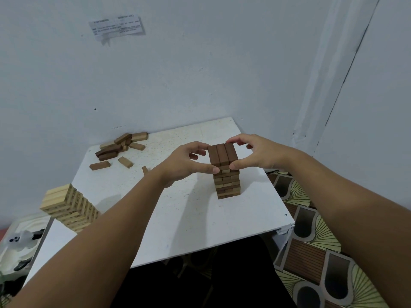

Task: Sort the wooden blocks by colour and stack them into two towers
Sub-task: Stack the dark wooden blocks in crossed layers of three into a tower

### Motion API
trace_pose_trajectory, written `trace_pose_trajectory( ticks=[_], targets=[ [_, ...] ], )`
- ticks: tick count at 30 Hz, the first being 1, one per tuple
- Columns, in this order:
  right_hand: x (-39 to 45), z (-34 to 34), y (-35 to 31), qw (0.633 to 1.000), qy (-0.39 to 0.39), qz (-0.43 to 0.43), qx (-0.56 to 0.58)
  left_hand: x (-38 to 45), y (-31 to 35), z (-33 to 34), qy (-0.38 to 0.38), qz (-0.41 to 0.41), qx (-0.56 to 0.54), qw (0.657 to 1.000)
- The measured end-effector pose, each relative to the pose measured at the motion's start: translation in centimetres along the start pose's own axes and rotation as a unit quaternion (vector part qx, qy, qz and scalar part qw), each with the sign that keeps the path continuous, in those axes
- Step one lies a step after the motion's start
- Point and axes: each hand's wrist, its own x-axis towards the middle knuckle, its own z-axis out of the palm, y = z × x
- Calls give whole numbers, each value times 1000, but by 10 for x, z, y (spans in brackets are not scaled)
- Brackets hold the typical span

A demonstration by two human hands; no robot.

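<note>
A dark brown block tower (226, 181) stands right of centre on the white table (189, 218). Its top layer of three dark blocks (222, 154) lies between my hands. My left hand (189, 162) touches the layer's left side with thumb and fingertips. From the right, my right hand (255, 152) pinches it, fingers on the far end and thumb at the near end. A light-coloured tower (66, 207) stands at the table's near left edge. Loose dark and light blocks (120, 145) lie in a pile at the far left corner.
A wall runs close behind the table, with a paper note (117, 27) taped on it. A patterned cloth (311, 241) lies to the right of the table. White objects (20, 241) sit low at the left. One block (145, 170) shows beside my left wrist.
</note>
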Motion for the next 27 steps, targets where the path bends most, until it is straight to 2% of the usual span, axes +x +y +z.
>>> trace_pose_trajectory(
  ticks=[17, 22, 25, 27],
  targets=[
    [-4, -4, -1, 999, -8, 10, -31, -4, 5, 0, -3, -19, 11, 1000],
    [-3, -7, -16, 998, 40, 2, 38, -15, 3, -14, -5, -32, -19, 999],
    [2, -8, -38, 995, 95, -31, 27, -26, -11, -28, 29, -27, -90, 995],
    [6, -6, -56, 992, 108, -56, -12, -32, -26, -36, 101, -32, -149, 983]
  ],
)
